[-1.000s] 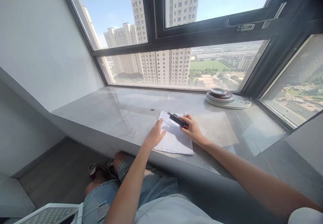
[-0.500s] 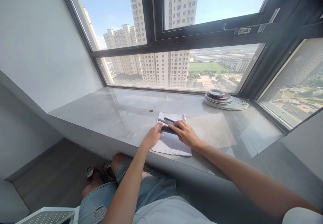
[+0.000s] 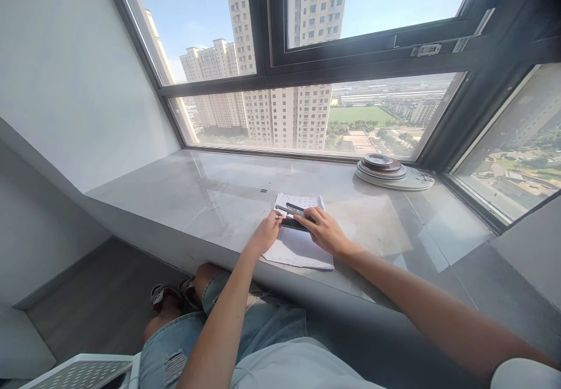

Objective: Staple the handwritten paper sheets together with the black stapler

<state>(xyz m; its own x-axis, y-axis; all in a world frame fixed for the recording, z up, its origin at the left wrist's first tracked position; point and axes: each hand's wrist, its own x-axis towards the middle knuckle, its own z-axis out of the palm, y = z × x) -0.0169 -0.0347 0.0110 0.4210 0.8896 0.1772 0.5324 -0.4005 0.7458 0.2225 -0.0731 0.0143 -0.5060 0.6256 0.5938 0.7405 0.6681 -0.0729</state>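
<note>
A black stapler lies over the sheets of paper, its parts swung apart so the metal inside shows. My right hand is closed around its hinge end from the right. At the other end, the fingertips of my left hand are pinched together against the stapler's tip; whether they also hold something small is hidden. Beyond the paper, a small dark strip, perhaps staples, rests on the sill.
The pale tiled window sill has its front edge by my knees. A stack of plates stands at the back right, close to the black window frame. A white perforated chair or basket is at the lower left.
My camera view has shifted slightly. Both hands stay on the opened stapler, with only small finger movements at its left end.
</note>
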